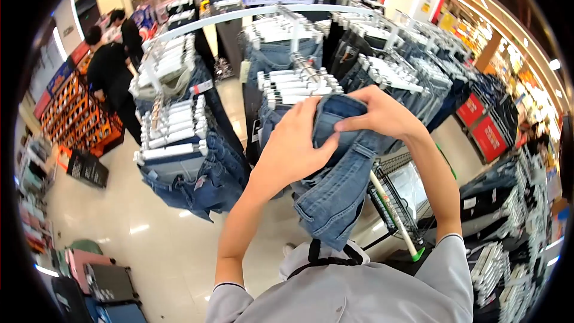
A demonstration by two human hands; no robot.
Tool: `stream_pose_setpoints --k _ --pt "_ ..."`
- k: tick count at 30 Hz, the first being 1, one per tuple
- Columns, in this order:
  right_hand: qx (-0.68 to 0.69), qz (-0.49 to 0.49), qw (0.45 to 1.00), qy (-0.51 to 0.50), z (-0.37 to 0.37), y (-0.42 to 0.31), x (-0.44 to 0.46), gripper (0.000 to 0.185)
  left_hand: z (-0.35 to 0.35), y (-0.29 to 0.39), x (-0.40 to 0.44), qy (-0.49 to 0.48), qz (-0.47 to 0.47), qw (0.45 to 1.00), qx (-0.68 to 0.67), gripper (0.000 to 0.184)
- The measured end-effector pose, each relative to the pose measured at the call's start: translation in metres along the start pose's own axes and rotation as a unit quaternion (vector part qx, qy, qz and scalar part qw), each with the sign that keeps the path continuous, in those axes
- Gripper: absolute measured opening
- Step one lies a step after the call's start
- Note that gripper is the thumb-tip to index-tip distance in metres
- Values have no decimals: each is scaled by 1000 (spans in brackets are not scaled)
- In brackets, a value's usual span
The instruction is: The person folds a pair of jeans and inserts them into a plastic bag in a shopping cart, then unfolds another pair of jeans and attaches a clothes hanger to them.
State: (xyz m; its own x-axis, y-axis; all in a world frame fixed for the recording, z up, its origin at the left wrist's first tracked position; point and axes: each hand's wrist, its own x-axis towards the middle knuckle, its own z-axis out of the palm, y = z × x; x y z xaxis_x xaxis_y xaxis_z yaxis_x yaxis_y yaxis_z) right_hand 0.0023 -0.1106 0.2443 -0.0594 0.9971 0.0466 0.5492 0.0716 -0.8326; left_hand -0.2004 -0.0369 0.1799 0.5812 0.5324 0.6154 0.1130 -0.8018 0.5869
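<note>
A pair of blue denim jeans (pixel 336 196) hangs folded between my two hands in front of my chest. My left hand (pixel 294 146) is closed on the left edge of the cloth, its thumb pressed on the denim. From the right, my right hand (pixel 382 113) pinches the upper edge, thumb on the inner side and fingers behind. The jeans' lower part droops toward my shirt. Just beyond my hands, a row of white hangers (pixel 299 87) carries more jeans, partly hidden by my left hand.
To the left, more jeans (pixel 221 167) hang from white hangers. A shopping cart (pixel 397 188) with a green-ended handle stands close on my right. Racks of trousers (pixel 505 185) line the right side. Two people in black (pixel 110 69) stand at left. Suitcases (pixel 98 272) are at lower left.
</note>
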Motion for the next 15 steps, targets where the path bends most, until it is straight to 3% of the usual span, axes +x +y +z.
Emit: stream_pose_setpoints --k 2,3,6,8,10,15 --pt "-24 -18 999 -16 -10 9 -3 31 13 3 21 -141 -121 978 92 54" --pt "-6 -11 1000 -8 -14 16 -7 33 18 -2 26 -103 -59 988 94 50" --pt "-5 -16 1000 14 -32 44 -26 35 29 -27 46 -95 -3 980 175 33" --pt "-24 11 999 29 -43 62 -37 39 25 -20 62 -117 -4 989 89 27" --pt "-163 14 984 72 -47 74 -49 43 27 -6 74 -124 -16 989 75 31" --pt "-264 125 953 84 -60 134 -76 51 40 7 94 -67 -4 995 68 32"
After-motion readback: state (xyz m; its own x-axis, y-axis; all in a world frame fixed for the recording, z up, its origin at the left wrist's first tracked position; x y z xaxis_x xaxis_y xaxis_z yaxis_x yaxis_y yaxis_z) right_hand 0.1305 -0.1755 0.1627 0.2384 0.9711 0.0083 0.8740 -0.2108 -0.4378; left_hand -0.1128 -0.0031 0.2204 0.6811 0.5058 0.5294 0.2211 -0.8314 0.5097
